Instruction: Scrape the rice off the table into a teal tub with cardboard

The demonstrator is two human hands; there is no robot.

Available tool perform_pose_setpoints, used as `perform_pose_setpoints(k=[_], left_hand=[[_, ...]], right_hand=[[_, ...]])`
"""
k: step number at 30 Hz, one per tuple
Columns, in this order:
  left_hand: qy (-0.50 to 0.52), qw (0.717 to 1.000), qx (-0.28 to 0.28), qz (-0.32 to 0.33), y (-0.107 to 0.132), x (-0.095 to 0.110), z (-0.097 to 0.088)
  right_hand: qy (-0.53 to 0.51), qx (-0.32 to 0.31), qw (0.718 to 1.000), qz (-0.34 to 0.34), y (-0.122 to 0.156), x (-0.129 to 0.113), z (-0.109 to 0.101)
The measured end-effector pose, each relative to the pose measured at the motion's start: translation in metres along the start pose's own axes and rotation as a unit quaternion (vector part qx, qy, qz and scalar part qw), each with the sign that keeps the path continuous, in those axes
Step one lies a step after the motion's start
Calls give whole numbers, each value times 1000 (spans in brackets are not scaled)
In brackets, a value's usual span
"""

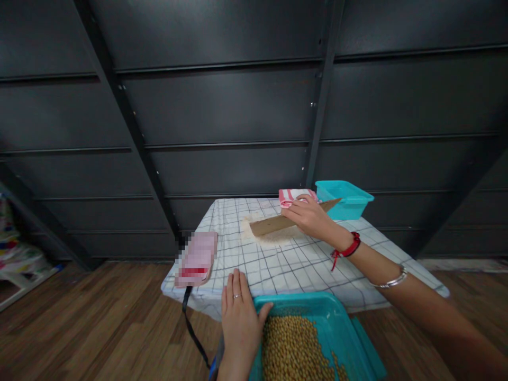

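Observation:
My right hand (306, 216) is closed on a strip of brown cardboard (272, 226), gripping it by its upper edge. The strip stands slanted over a thin spread of pale, cream-coloured grainy stuff (273, 241) on the checked tablecloth (246, 259); its kind is too fine to make out. My left hand (239, 317) lies flat at the table's near edge, fingers stretched forward. Its thumb rests at the rim of a teal tray (333, 307) that holds a heap of yellowish soybeans (296, 349). The tray's near end is cut off by the frame.
A folded red-and-white striped cloth (289, 196) lies at the table's back, beside a turquoise basin (347, 201). On the left lies a pink phone (198, 257), partly blurred, with a black strap (188, 317) hanging below. A dark panelled wall (226, 121) stands behind the table.

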State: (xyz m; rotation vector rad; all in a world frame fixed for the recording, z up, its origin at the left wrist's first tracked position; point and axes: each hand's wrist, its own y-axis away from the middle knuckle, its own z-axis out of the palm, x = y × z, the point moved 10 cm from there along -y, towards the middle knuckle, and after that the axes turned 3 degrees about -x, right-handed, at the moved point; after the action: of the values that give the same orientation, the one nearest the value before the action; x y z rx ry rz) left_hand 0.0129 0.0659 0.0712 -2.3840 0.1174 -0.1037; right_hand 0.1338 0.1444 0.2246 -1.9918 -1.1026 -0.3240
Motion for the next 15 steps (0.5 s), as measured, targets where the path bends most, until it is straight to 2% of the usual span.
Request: perform_pose_setpoints(k=[15], left_hand=[[-6,1000,-4,4,-1,1,-1]], right_hand=[[-38,5,999,-7,18,-13,-23]])
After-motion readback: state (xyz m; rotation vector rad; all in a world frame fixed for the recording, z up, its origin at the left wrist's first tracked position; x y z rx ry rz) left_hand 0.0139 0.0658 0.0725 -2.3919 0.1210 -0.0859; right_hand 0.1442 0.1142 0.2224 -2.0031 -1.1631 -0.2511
